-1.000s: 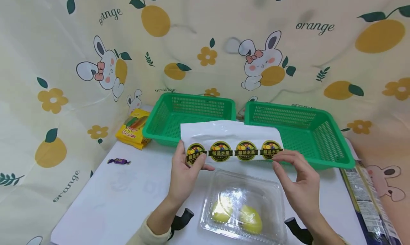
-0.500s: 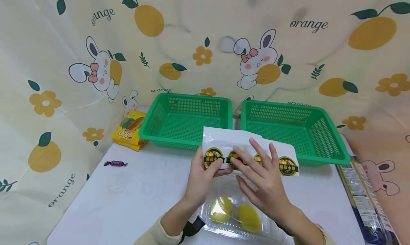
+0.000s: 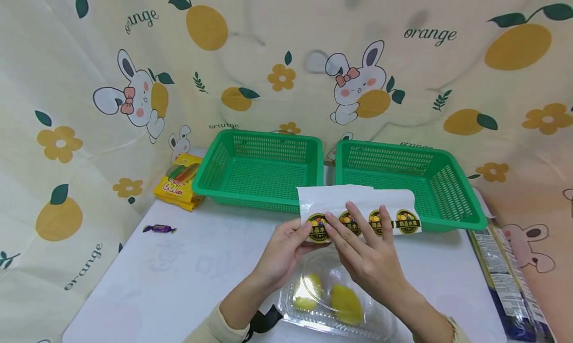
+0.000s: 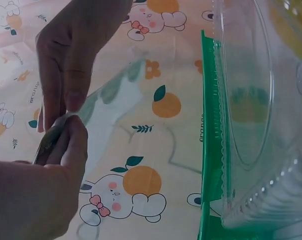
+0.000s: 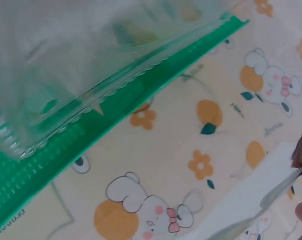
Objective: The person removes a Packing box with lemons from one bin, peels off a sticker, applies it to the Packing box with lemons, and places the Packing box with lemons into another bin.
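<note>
The left hand (image 3: 279, 256) pinches the left end of a white sticker sheet (image 3: 333, 196), held above the surface (image 3: 192, 268) near a clear box (image 3: 322, 327). The right hand (image 3: 369, 261) has straight fingers over it; whether its hidden thumb pinches, I cannot tell.

Hands: 1 bare left hand (image 3: 278, 256), 1 bare right hand (image 3: 371, 261); 1 long glossy white strip (image 3: 329, 198).
Round black-and-gold labels (image 3: 408, 221) on strip: 4, some partly covered. Clear rectangular plastic box (image 3: 327, 327): 1. Rounded yellow pieces (image 3: 346, 304) inside: 2. Rectangular green perforated plastic baskets (image 3: 264, 173): 2. Small purple twist-wrapped candy (image 3: 159, 228): 1. Shiny yellow packet (image 3: 180, 179): at least 1. Navy, white and olive plastic bag (image 3: 506, 268): at least 1. White flat table (image 3: 179, 283): 1. Cream fabric sleeves (image 3: 224, 325): 2. Black curved strap (image 3: 265, 320): 1 visible. Cream printed fabric backdrop (image 3: 252, 14): 1.
</note>
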`<action>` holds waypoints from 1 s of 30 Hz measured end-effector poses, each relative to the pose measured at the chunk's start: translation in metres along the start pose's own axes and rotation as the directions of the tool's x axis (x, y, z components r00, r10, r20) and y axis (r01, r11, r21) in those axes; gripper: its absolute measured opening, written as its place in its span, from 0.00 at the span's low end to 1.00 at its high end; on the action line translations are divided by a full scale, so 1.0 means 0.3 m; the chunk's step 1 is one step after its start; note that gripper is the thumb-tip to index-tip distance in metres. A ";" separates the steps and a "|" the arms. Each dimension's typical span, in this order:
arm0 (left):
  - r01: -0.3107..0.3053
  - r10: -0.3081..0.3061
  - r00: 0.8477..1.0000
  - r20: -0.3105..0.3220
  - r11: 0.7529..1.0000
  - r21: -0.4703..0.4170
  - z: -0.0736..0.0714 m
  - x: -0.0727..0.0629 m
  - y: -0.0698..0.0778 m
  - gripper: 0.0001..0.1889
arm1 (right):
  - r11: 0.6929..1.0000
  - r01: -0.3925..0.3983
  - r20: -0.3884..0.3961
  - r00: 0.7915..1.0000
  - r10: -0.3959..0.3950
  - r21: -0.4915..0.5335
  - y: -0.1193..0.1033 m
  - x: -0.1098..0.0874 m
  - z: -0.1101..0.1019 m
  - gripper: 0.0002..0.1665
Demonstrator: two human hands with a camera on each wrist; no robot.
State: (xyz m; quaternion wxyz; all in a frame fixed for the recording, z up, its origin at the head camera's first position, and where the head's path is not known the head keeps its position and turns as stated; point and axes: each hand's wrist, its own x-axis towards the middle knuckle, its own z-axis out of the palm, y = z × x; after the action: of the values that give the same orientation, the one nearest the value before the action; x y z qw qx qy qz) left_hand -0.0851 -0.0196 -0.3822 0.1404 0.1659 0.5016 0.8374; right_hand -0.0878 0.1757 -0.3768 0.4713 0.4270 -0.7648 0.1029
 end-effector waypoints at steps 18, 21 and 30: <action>-0.054 0.068 0.997 -0.041 0.958 0.281 -0.022 0.004 -0.022 0.15 | 0.973 -0.061 0.028 0.998 0.057 0.221 0.013 -0.028 -0.021 0.20; -0.136 0.151 0.989 -0.010 0.918 0.373 -0.022 0.009 -0.041 0.13 | 0.926 -0.183 0.080 0.983 0.165 0.330 -0.009 -0.029 -0.014 0.24; -0.225 0.181 0.972 0.148 0.897 0.380 -0.021 0.010 -0.062 0.09 | 0.916 -0.247 0.019 0.967 0.254 0.317 -0.026 -0.004 -0.008 0.22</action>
State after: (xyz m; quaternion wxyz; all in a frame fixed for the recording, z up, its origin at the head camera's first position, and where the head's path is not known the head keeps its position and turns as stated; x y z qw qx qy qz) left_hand -0.0893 -0.0149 -0.4010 0.0431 0.2877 0.6314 0.7188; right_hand -0.0801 0.1731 -0.3784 0.3881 0.3945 -0.7813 0.2888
